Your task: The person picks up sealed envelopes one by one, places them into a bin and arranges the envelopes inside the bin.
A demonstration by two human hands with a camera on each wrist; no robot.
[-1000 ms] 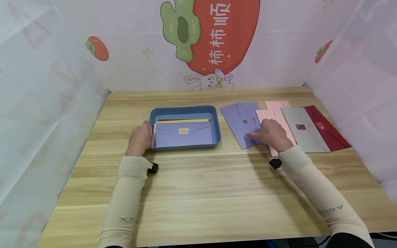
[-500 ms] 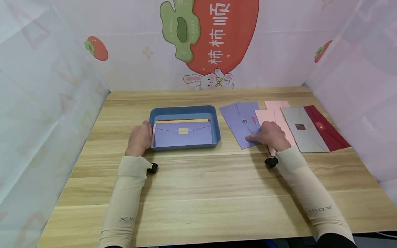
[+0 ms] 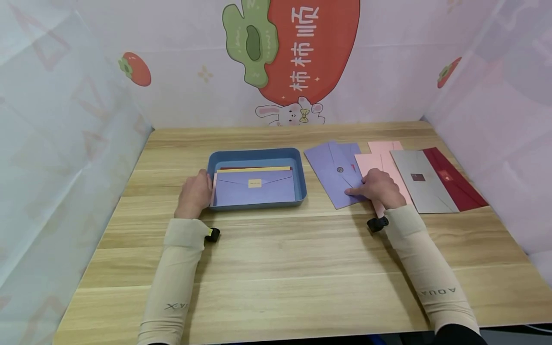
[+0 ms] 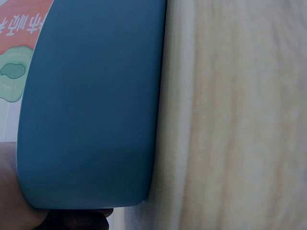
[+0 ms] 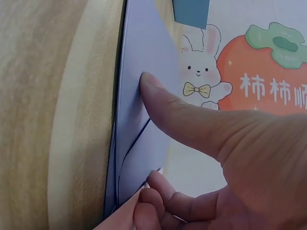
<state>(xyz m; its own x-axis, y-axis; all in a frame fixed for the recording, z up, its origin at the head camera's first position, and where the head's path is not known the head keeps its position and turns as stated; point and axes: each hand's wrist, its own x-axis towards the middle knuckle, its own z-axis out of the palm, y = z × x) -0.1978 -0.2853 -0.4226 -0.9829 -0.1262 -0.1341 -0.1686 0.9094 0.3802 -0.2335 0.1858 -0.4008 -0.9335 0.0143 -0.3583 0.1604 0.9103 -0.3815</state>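
My left hand (image 3: 194, 191) grips the left end of a blue tray (image 3: 258, 155); the left wrist view shows the thumb by the rim and dark fingertips past the wall. In the tray lies a purple envelope (image 3: 235, 194) with a cream label, over a yellow one (image 3: 254, 168) and edges of others. My right hand (image 3: 381, 187) pinches the upper purple envelope (image 3: 327, 170) of an overlapping pair, right of the tray. In the right wrist view its thumb (image 5: 160, 98) lies on the envelope face and the fingers are curled at the edge.
Pink envelopes (image 3: 365, 161) lie partly under my right hand. Further right, a silver envelope (image 3: 431, 191) overlaps a dark red one (image 3: 453, 179). Everything is on a wooden table (image 3: 276, 268), with printed fabric walls (image 3: 181, 96) at the back and sides.
The upper purple envelope has shifted slightly against the one beneath. My right wrist and forearm have swung a little left. The left hand and tray stay put.
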